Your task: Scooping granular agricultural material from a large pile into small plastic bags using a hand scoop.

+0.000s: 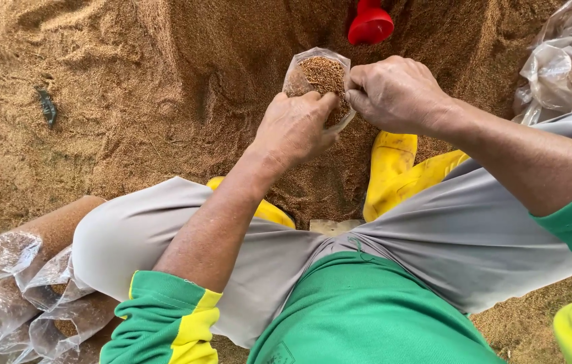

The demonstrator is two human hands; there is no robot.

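I hold a small clear plastic bag [318, 75], filled nearly to its mouth with brown sawdust, between my two hands. My left hand [296, 128] is closed around the near side of the bag, fingers curled over its rim and pressing into the fill. My right hand [397, 94] pinches the bag's right edge, thumb and fingers clamped tight on the plastic. The bag stands upright just beyond my knuckles, resting in the big sawdust heap [131, 87] that spreads out ahead of and to the left of both hands.

A red plastic scoop [370, 23] sits in the sawdust just past my right hand, beyond the bag. Below my hands, nearer to me, my yellow boots [397, 172] poke out between my grey trousers [461, 236]. Well behind my left hand, by my left knee, lie several filled bags [43, 283] on their sides, stacked together. Off to the right of my right hand is a loose pile of empty clear bags [565, 61]. A small dark scrap [48, 108] lies on the sawdust well to the left of my left hand.
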